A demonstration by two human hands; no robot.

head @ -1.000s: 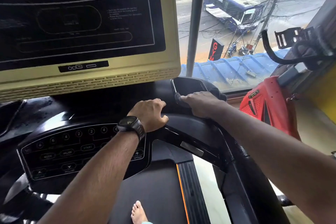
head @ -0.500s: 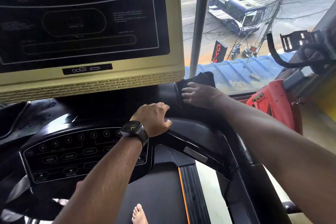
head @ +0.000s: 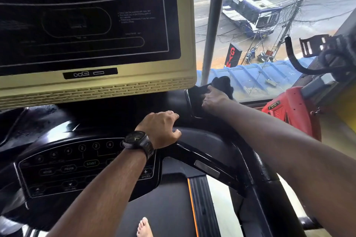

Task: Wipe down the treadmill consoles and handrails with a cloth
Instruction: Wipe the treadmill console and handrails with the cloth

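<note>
The black cloth is bunched against the upper right corner of the black console housing, just below the lower right corner of the beige-framed display. It is gripped by the right hand, whose bent fingers are dug into the fabric. Compared with a second ago, when the cloth was pressed flat under a spread palm, the hand is now carried farther forward and upward, and the cloth is gathered into a lump that stands up against the window.

The left hand is kept where it was, its fingers curled over the glossy black handrail and the thumb tucked beneath. A dark wristwatch is worn on that wrist, above the button panel. A bare foot is seen on the treadmill belt.
</note>
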